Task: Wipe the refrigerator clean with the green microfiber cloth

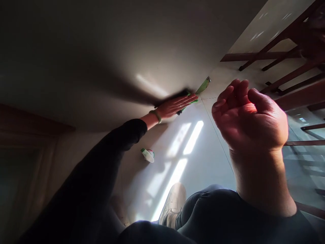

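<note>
My left hand [175, 105] reaches out in a black sleeve, with a green bracelet on its wrist. It lies flat, fingers stretched, pressing a long green tool [203, 85] against the pale wall [127, 51] just above the floor. The tool's shiny tip sticks out past my fingertips, and something dark shows just above the hand. My right hand [250, 117] is raised close to the camera, fingers loosely curled, holding nothing. My knee [213, 206] and a light shoe [174, 202] are below.
A small white and green cup [148, 155] lies on the tiled floor [203, 159], where strips of sunlight fall. Dark wooden chair legs and rungs [286, 57] crowd the right side. A wooden frame [30, 122] runs along the left.
</note>
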Tool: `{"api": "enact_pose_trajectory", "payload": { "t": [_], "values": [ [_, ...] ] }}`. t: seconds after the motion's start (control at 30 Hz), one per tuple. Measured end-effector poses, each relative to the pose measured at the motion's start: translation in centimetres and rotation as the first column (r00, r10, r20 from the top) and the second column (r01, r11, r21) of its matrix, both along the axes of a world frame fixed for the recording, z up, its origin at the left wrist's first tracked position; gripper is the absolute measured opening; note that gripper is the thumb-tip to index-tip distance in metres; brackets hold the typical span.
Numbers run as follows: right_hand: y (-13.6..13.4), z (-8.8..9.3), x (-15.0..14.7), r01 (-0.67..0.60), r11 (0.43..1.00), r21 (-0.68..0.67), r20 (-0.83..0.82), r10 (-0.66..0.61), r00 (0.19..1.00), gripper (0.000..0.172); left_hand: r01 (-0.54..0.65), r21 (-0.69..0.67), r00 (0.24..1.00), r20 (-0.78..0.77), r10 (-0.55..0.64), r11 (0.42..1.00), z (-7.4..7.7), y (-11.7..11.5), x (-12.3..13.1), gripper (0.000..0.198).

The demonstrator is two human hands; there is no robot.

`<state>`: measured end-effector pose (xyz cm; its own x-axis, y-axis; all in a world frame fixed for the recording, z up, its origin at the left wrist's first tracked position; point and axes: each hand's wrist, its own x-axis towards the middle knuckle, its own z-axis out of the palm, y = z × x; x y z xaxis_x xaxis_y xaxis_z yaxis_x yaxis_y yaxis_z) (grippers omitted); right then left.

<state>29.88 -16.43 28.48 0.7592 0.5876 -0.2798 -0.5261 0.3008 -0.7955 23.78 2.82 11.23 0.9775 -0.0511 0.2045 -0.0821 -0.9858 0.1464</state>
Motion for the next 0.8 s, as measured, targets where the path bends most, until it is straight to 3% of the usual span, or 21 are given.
{"api": "enact_pose_trajectory", "payload": {
  "t": [0.07, 0.13, 0.27, 0.43, 0.6, 0.7, 0.8],
  "values": [
    [-0.3, -0.3, 0.3, -0.021, 1.0, -0.015, 0.007, 0.021, 1.0, 0.042, -0.003, -0.293, 0.999, -0.037, -0.008, 0.956, -3.4, -0.4, 1.2, 0.082],
    [-0.5, -0.7, 0.6, -0.038, 0.999, -0.017, 0.012, 0.038, 0.999, 0.042, -0.029, -0.465, 0.995, -0.102, -0.021, 0.885, -6.9, -0.4, 1.5, 0.082],
    [-0.6, -1.1, 1.1, -0.047, 0.999, -0.023, 0.015, 0.047, 0.999, 0.044, -0.08, -0.559, 0.979, -0.198, -0.039, 0.825, -12.6, 0.5, -0.3, 0.082],
    [-0.4, -1.4, 1.3, -0.05, 0.999, -0.02, -0.035, 0.049, 0.998, 0.042, -0.188, -0.566, 0.948, -0.318, -0.002, 0.803, -17.1, 2.1, -5.1, 0.082],
    [-0.4, -2.0, 0.8, -0.086, 0.995, -0.04, -0.033, 0.085, 0.996, 0.04, -0.306, -0.517, 0.902, -0.426, 0.069, 0.8, -18.7, 4.1, -12.7, 0.081],
    [-0.2, -2.5, -0.1, -0.127, 0.991, -0.031, -0.006, 0.126, 0.992, 0.038, -0.414, -0.47, 0.86, -0.483, 0.165, 0.779, -18.1, 5.4, -18.4, 0.078],
    [0.3, -3.5, -1.2, -0.175, 0.984, -0.026, 0.008, 0.175, 0.984, 0.035, -0.541, -0.418, 0.801, -0.52, 0.296, 0.73, -16.4, 6.2, -25.0, 0.075]
  ]
}}
